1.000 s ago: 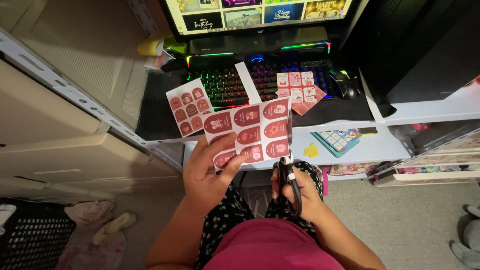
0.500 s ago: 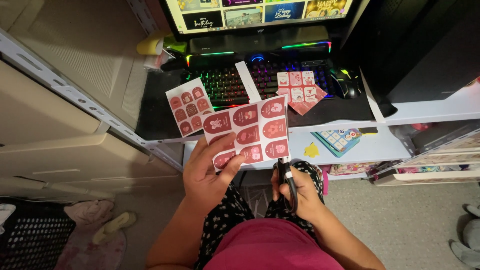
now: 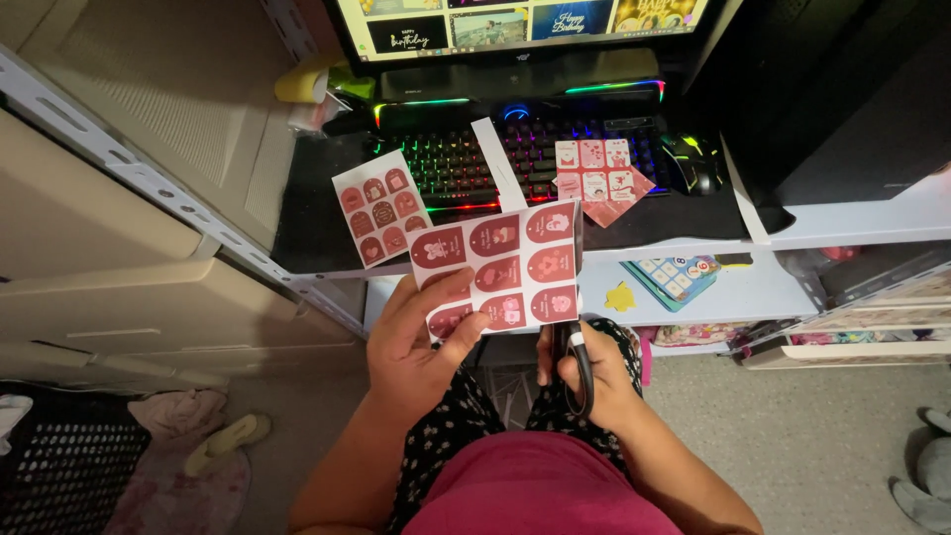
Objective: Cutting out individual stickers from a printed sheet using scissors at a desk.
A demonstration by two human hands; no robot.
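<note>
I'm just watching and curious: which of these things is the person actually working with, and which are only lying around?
In use:
- left hand holding the sheet of red tags
- right hand gripping black scissors

Lying about:
- second tag sheet at the desk edge
- cut tags on the lit keyboard
- mouse
- slipper on the floor

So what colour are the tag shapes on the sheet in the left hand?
Dark red on a white sheet, clearest in the head view.

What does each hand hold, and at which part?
Left hand grips the printed tag sheet at its lower-left corner. Right hand holds black scissors by the handles.
</note>
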